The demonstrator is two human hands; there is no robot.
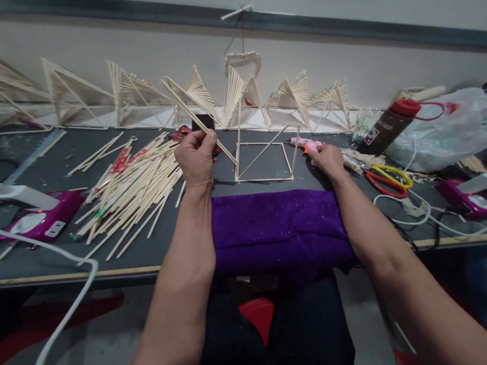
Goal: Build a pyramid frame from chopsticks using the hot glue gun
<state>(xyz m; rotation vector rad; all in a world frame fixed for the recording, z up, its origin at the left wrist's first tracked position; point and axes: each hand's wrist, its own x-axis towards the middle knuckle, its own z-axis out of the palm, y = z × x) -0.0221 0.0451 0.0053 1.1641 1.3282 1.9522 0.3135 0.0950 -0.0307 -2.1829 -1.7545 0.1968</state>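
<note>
Glue gun (pink) points left toward stick frame, axis crosswise.

— Dark grey worktop. Along the far edge?
— Row of twisted stick models.
— And the middle?
— Square stick frame, with loose stick pile to the left.
— Near edge?
— Purple cloth, draped over at the centre.
— Toward the right end?
— Scissors, tilted bottle, plastic bag just beside, then right-hand magenta box.
— Toward the left?
— Left-hand magenta box, beyond the near edge strip.
</note>
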